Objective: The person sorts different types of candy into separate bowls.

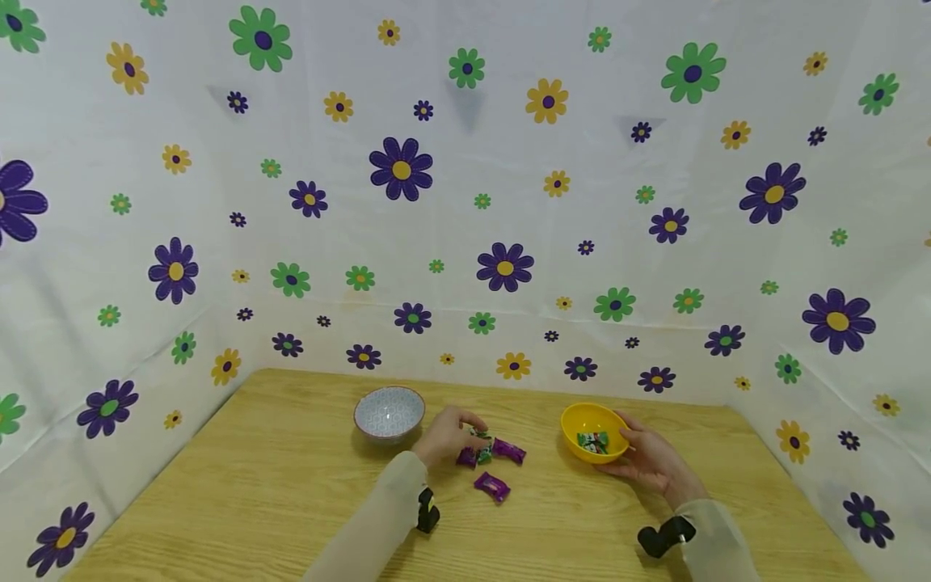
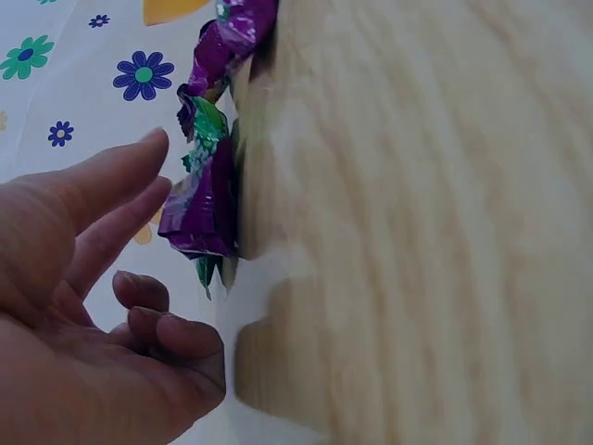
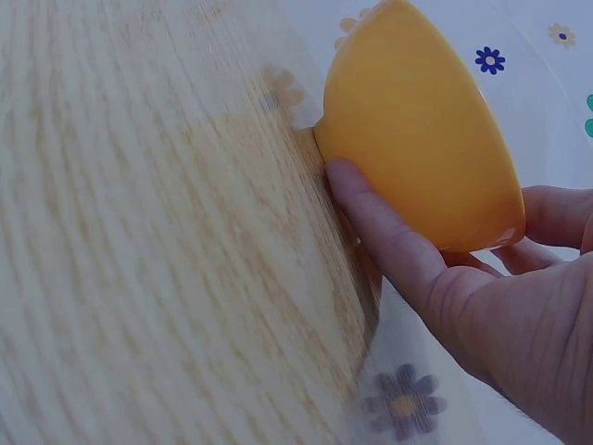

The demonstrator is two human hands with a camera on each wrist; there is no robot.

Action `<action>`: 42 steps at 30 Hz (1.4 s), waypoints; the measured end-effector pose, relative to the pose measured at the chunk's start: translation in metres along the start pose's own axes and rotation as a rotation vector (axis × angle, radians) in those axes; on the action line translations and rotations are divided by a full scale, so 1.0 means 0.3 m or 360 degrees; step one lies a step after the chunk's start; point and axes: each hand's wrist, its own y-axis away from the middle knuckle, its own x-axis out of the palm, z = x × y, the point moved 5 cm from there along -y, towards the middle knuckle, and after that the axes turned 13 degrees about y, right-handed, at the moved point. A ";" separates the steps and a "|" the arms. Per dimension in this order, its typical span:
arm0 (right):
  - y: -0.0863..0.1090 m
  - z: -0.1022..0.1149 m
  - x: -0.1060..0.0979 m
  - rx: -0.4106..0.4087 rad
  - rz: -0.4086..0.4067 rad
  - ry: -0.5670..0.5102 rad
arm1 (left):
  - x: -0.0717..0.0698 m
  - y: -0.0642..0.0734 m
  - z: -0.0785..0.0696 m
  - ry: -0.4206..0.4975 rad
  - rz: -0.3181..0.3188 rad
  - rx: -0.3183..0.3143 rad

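Observation:
My left hand [image 1: 442, 436] reaches over a small cluster of wrapped candies, its thumb and forefinger apart and the other fingers bent. Nothing shows between its fingers in the left wrist view, where a purple candy [image 2: 202, 209] lies just past the fingertips. A green candy [image 1: 485, 454] is partly covered by that hand. Two more purple candies, one to the right [image 1: 509, 451] and one nearer me [image 1: 493, 487], lie close by. My right hand [image 1: 650, 461] holds a yellow bowl [image 1: 592, 415] by its right side, thumb and fingers around it. Inside the bowl is green-wrapped candy [image 1: 592, 442].
A patterned grey-blue bowl [image 1: 389, 411] with a reddish rim stands left of my left hand. The light wooden table [image 1: 276, 477] is bordered by white flowered cloth [image 1: 451, 234] at the back and both sides.

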 end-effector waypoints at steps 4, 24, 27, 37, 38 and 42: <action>-0.002 0.000 0.000 0.0000 0.0001 0.0007 | 0.001 0.002 0.010 -0.0066 0.0019 -0.0043; 0.006 0.005 0.001 -0.0010 0.0002 0.0034 | 0.031 0.000 0.002 -0.0132 0.0058 -0.0161; 0.006 0.004 0.001 -0.0013 0.0006 0.0036 | 0.033 -0.003 0.006 -0.0146 0.0055 -0.0165; 0.000 0.003 0.004 -0.0007 0.0010 0.0038 | 0.033 -0.013 0.026 -0.0094 0.0027 -0.0191; -0.001 0.003 0.005 -0.0007 0.0012 0.0039 | 0.032 -0.013 0.026 -0.0086 0.0027 -0.0183; 0.000 0.002 0.010 0.0001 0.0015 0.0047 | 0.025 -0.007 0.029 -0.0053 0.0046 -0.0161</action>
